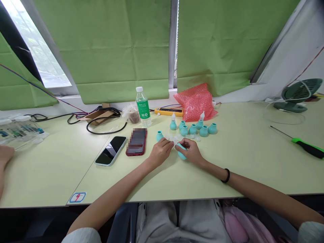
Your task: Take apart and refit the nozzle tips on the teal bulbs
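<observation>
My right hand (191,151) is closed round a teal rubber bulb (181,153) that rests on the table. My left hand (161,150) pinches a small clear plastic tip (174,143) right beside the bulb's neck. Loose clear tips (177,137) lie just beyond my fingers. Behind them stands a row of several teal bulbs (193,128); two of them carry a white nozzle. One more teal bulb (159,135) stands alone to the left of my left hand.
A red phone (137,142) and a black phone (110,150) lie left of my hands. Behind stand a green-labelled water bottle (143,107), a pink bubble-wrap bag (195,101) and a yellow power strip (168,111). A green-handled screwdriver (305,146) and a fan (296,95) are right. Another person's hand (5,154) shows far left.
</observation>
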Motion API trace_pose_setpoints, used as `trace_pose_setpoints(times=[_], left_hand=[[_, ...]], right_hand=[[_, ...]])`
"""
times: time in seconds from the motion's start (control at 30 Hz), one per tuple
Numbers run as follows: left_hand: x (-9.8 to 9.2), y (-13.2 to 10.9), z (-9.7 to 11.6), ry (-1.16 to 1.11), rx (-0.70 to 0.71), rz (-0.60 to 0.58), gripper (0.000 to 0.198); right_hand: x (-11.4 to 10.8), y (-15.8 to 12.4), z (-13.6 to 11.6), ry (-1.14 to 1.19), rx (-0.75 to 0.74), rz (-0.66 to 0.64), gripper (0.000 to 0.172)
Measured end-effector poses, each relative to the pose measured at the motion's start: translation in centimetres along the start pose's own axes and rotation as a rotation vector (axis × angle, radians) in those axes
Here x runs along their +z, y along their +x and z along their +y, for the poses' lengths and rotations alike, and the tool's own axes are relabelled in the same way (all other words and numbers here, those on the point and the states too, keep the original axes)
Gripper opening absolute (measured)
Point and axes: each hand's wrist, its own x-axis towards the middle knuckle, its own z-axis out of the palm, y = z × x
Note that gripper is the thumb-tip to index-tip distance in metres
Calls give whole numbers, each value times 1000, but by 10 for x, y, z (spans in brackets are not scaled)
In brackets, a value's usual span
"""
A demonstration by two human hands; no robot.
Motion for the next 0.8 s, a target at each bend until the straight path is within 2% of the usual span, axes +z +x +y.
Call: trace_pose_setpoints(times=[0.13,0.23,0.33,0.43,0.63,0.7,0.8], left_hand=[[-7,1,2,227,90,-171,20],[-14,5,2,280,150,-284,21],[-16,8,0,240,149,-332,21],[-13,7,1,192,107,-328,23],[-11,7,8,-57,-130,-222,17],[-14,9,8,-237,-282,-206,12],[-16,13,8,-535,-585,-172,9]], right_hand=[[0,-2,-1,-39,-24,-4,17],[-1,-3,-3,-72,-35,-27,16],[-2,-3,-3,-101,-56,-40,16],[-2,-3,-3,-137,-80,-38,17],[-1,-5,-6,-127,-111,-46,14],[-1,-5,-6,-108,-115,-60,13],[-2,-3,-4,-59,-102,-80,13]])
